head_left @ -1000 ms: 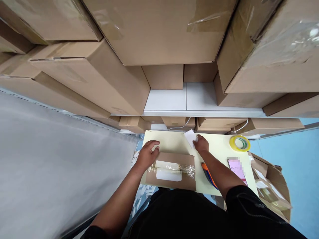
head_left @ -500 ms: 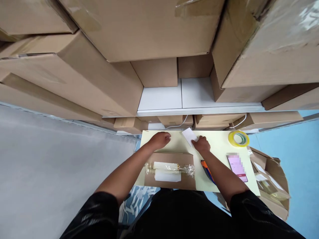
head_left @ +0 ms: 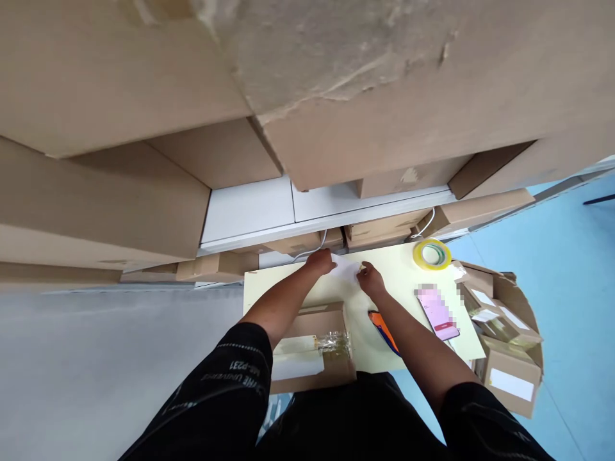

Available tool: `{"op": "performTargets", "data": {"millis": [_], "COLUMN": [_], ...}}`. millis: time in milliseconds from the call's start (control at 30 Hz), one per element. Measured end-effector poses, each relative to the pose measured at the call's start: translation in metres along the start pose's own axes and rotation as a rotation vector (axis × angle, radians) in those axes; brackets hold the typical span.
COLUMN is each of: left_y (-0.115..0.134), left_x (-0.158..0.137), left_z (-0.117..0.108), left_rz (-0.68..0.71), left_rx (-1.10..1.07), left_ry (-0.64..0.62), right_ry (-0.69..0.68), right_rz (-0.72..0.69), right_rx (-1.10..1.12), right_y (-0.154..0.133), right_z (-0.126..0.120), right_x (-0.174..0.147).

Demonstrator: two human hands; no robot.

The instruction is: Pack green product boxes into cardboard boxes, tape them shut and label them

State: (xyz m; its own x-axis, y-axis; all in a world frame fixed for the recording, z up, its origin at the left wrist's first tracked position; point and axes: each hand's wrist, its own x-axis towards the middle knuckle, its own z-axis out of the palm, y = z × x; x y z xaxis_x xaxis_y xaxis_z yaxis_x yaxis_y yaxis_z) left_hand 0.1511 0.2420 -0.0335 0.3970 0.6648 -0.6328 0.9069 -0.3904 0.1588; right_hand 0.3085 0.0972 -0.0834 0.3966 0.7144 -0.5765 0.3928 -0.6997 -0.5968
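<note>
A small white paper slip [head_left: 344,269] is stretched between my two hands above the far part of the pale yellow table [head_left: 307,291]. My left hand [head_left: 321,261] pinches its left end, and my right hand [head_left: 371,279] grips its right end, fingers closed. Nearer my body lies a taped cardboard box [head_left: 314,349] with white labels and clear tape, partly covered by my left arm. Beside my right forearm rests an orange and blue tool [head_left: 384,331], probably a cutter, its lower end close to the arm.
A yellow tape roll [head_left: 432,255] and a phone [head_left: 438,312] with a lit pink screen lie on the table's right side. Right of the table, a large open carton [head_left: 526,301] holds several labelled boxes. Shelves [head_left: 247,208] stacked with big cartons [head_left: 408,121] rise beyond the table.
My left hand has moved to the slip and taken its left end; before, only my right hand held it. The labelled box sits closer to my body. The camera view has shifted.
</note>
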Motion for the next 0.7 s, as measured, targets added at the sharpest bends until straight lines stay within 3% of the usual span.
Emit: {"op": "performTargets", "data": {"millis": [167,400,533,700], "left_y": [-0.005,-0.011,-0.010,-0.003], "left_x": [0.010,0.011,-0.001,-0.023], "left_z": [0.007,0.002,-0.002,-0.002], "left_rz": [-0.093,-0.066,0.007,0.223], "left_rx": [0.025,0.044,0.080,0.124], "left_ry": [0.020,0.049,0.105,0.135], "right_ry": [0.004,0.003,0.010,0.046], "right_rz": [-0.003,-0.007,-0.022,-0.052], "right_rx": [0.088,0.147,0.149,0.123], "right_y": [0.008,0.015,0.016,0.016], "right_z": [0.000,0.003,0.000,-0.013], "right_x": [0.002,0.005,0.001,-0.006]}}
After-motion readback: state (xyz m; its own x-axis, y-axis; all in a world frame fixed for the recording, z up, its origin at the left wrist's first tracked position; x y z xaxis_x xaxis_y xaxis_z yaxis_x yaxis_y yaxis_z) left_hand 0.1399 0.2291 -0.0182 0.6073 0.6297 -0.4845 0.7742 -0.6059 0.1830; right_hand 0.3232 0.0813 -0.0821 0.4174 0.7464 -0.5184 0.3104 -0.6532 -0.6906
